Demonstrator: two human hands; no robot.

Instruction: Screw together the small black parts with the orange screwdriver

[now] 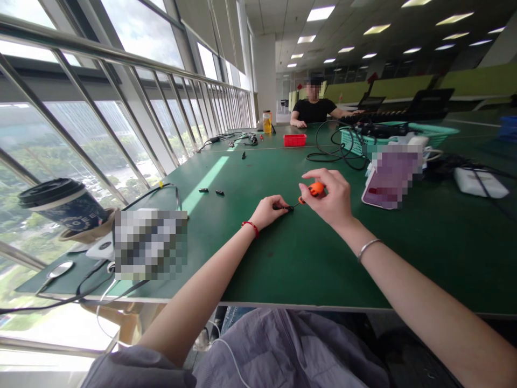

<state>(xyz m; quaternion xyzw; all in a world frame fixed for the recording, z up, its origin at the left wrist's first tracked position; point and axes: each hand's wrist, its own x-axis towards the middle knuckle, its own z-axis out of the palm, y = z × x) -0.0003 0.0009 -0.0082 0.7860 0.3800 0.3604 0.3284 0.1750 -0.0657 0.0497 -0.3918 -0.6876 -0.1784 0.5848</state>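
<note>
My right hand (332,198) is closed around the orange and black handle of a screwdriver (317,189). Its thin shaft slants down to the left, and the tip meets a small black part (287,208). That part is pinched in the fingers of my left hand (269,212), just above the green tabletop (258,258). Too little of the part shows to tell its exact kind. Two similar small black pieces (219,192) lie on the table to the left, and another small black piece (243,155) lies farther back.
A phone (383,183) leans beside a teal basket (351,141) with black cables at right. A red tray (294,140) and a jar (267,123) stand farther back. A lidded cup (64,205) is at left by the railing. A person (314,108) sits across the table.
</note>
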